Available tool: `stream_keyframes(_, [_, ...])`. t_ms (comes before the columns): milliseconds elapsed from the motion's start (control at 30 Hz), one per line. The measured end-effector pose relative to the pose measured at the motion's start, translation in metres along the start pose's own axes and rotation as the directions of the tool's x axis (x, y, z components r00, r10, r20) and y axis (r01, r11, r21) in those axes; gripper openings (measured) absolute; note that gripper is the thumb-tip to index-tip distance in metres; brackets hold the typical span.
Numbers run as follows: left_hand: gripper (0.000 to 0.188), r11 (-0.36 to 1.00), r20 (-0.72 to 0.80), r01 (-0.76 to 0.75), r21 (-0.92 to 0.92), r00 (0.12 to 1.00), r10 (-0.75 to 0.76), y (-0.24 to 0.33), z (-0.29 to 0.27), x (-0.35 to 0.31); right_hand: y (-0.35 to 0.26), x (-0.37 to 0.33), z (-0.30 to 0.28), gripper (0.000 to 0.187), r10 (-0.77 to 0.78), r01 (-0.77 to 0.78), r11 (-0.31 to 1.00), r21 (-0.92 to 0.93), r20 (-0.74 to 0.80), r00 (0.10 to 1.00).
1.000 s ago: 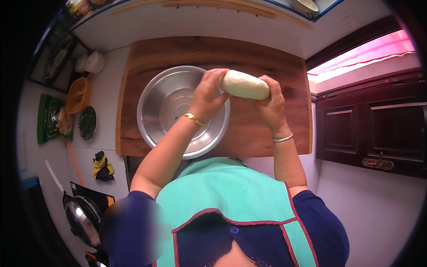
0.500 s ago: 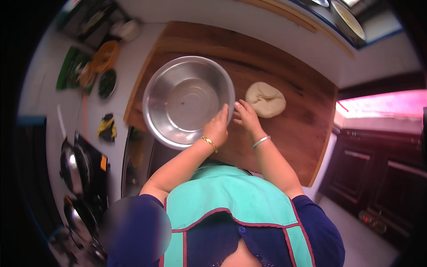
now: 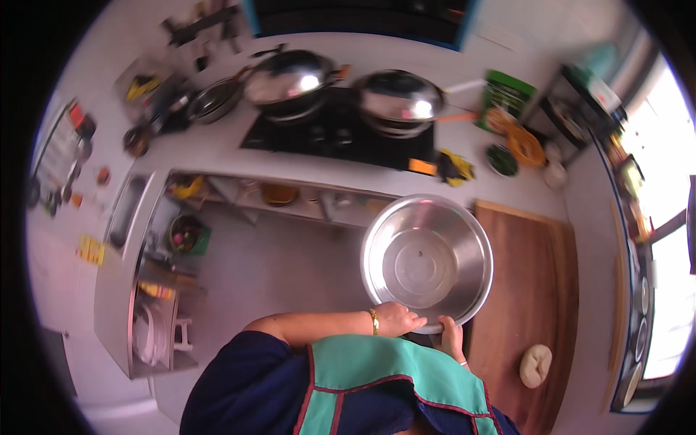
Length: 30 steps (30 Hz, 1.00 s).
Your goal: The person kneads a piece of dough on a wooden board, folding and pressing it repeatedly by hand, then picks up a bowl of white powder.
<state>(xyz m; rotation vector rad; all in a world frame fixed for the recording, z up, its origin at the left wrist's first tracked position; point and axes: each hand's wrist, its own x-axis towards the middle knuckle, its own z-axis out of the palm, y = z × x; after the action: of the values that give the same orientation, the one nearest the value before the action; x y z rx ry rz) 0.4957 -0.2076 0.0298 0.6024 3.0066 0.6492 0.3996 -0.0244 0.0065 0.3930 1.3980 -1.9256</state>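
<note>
A wide steel basin (image 3: 417,284) is held up by its near rim, in front of my apron. My left hand (image 3: 396,319), with a gold bracelet at the wrist, grips this rim. Just to its right, my right hand (image 3: 452,338) also closes on the rim, thumb on top. The fingers under the rim are hidden. The basin's bare bottom shows a small dark spot. Farther right, a round lump of dough (image 3: 536,366) with a creased middle lies on the wooden board (image 3: 500,319).
Two lidded pans, a nearer-right one (image 3: 400,98) and a left one (image 3: 286,80), stand on a black cooktop (image 3: 341,148). A yellow-black cloth (image 3: 455,167), a bowl of greens (image 3: 502,160) and an orange basket (image 3: 525,146) are beside it. Open shelves (image 3: 304,199) run under the counter.
My view has turned left toward the cooktop. The basin has left its place beside the dough and moved leftward, largely off the board, with both hands now gripping its rim.
</note>
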Motion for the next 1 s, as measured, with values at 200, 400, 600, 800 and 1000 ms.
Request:
stream_keyframes(200, [0.037, 0.931, -0.197, 0.365, 0.015, 0.914, -0.355, -0.064, -0.048, -0.210, 0.109, 0.000, 0.195, 0.011, 0.110, -0.062, 0.975, -0.211, 0.224, 0.968])
stream_keyframes(400, [0.036, 0.783, -0.394, 0.622, -0.022, 0.714, -0.579, -0.138, -0.119, -0.361, 0.172, 0.001, 0.416, 0.026, 0.186, -0.009, 0.899, -0.437, 0.363, 0.913])
stream_keyframes(600, [0.033, 0.636, -0.425, 0.771, 0.016, 0.581, -0.694, -0.261, -0.188, -0.471, 0.250, 0.056, 0.597, 0.032, 0.292, -0.058, 0.894, -0.445, 0.477, 0.829])
stream_keyframes(800, [0.042, 0.735, -0.475, 0.665, -0.133, 0.609, -0.636, -0.374, -0.274, -0.549, 0.282, 0.104, 0.754, 0.029, 0.396, -0.217, 0.902, -0.372, 0.518, 0.758])
stream_keyframes(1000, [0.028, 0.750, -0.757, 0.628, -0.208, 0.382, -0.530, -0.506, -0.370, -0.601, 0.267, 0.169, 0.869, 0.027, 0.189, -0.052, 0.941, -0.334, 0.393, 0.900])
